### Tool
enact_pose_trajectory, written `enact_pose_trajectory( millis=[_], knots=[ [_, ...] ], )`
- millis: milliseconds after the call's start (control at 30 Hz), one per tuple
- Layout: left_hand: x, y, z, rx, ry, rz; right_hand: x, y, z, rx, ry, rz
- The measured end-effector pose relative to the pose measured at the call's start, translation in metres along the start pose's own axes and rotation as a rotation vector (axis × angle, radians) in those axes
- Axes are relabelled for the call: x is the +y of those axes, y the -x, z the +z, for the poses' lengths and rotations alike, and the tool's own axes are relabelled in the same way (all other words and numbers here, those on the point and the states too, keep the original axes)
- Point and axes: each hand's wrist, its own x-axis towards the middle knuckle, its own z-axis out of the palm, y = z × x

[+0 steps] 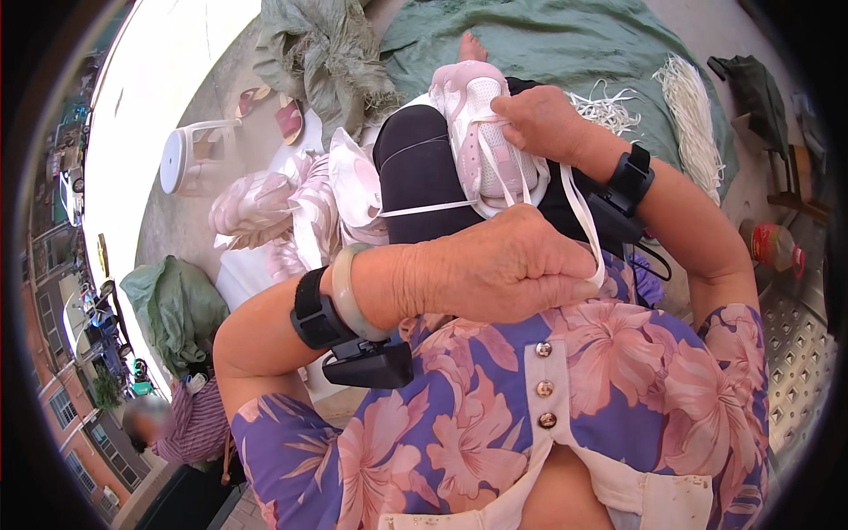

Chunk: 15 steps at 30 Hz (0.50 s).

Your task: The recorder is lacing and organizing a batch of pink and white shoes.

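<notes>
A pink and white sneaker (484, 132) rests on my black-clad knee (422, 172), toe pointing away. My right hand (548, 119) lies on the shoe's upper by the eyelets, fingers pinched on a white lace (495, 159). My left hand (508, 265) is closed near my chest, pulling the flat white lace end (583, 225) taut from the shoe. A thin white strand (424, 210) runs left across the knee. Both wrists wear black bands with small devices; the left also has a pale bangle.
A pile of pink and white shoe parts (291, 208) lies left of my knee. Bundles of white laces (693, 106) sit on a green cloth (565, 44) ahead. A white plastic stool (181, 159), sandals, green sacks (177, 309), a bottle (773, 246) and another person at lower left.
</notes>
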Motion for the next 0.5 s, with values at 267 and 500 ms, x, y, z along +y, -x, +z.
enact_pose_trajectory(
  millis=[267,500],
  knots=[
    [0.0,0.001,-0.001,0.022,-0.034,-0.014,-0.004,0.0,0.003,-0.079,0.133,0.036],
    [-0.002,-0.004,0.005,0.092,-0.011,0.054,0.021,-0.001,0.011,0.089,-0.432,0.32]
  ],
)
